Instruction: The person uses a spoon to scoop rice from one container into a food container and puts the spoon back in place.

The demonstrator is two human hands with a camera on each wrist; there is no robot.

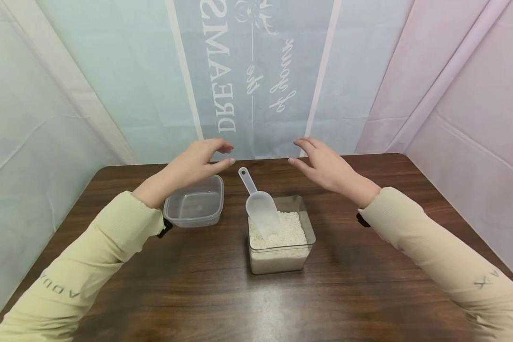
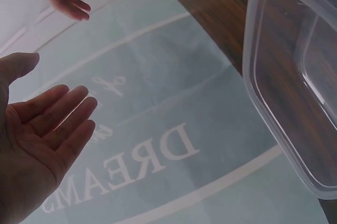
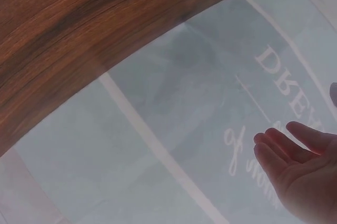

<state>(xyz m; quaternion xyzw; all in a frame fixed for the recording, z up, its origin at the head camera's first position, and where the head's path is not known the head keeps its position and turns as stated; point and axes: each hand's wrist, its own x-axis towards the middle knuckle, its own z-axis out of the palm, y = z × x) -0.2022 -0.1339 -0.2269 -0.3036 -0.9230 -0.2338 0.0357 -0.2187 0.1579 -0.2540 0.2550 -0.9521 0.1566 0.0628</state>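
Both hands hover above the back of the table, apart from each other and holding nothing. My left hand (image 1: 198, 161) hangs over the clear plastic tub (image 1: 194, 222), which has only its bare bottom inside; fingers are loosely bent. In the left wrist view the left palm (image 2: 39, 139) faces the camera side. My right hand (image 1: 325, 164) is to the right, behind a clear rectangular container (image 1: 280, 266) of white rice-like grains (image 1: 292, 232). A translucent white scoop (image 1: 262, 211) leans in those grains, its bowl partly sunk and its handle pointing to the back left.
The dark wooden table (image 1: 175, 294) carries the tub at the left and the grain container near the middle. A printed cloth (image 1: 256, 71) with mirrored lettering rises behind the table's back edge. Pale cloth walls (image 1: 474, 142) stand at both sides.
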